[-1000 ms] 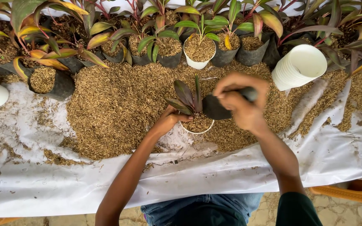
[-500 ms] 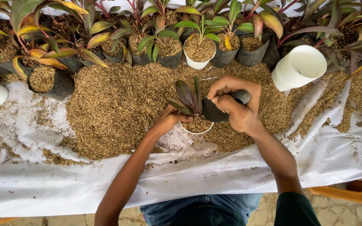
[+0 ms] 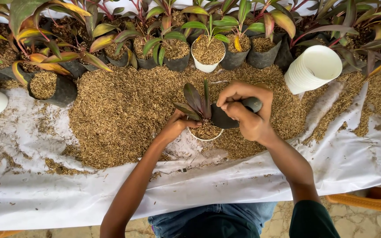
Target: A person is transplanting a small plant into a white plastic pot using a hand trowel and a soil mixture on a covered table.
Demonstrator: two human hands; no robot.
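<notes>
Two hands meet over one small white pot point(image 3: 204, 134) that sits upright in the husk pile point(image 3: 124, 110) at the middle of the white sheet point(image 3: 45, 194). Our left hand point(image 3: 177, 125) cups the pot's near-left side, fingers curled against its rim and the base of the one seedling point(image 3: 197, 101) in it. That seedling's long axis runs nearly straight up toward us, its dark reddish leaves fanning up and away, toward the far row of plants. Our right hand point(image 3: 245, 112) is closed tight around one black scoop-like container point(image 3: 225, 117); it lies roughly crosswise, its dark mouth tipped left and down at the pot's rim, its grey end poking right from our fist. We see husk filling the pot close to the brim.

One stack of white pots point(image 3: 311, 68) lies on its side to the right, mouth facing right and toward us; we cannot count how many are nested. One more white pot point(image 3: 208, 55) with a green plant stands in the far row among black bags.
</notes>
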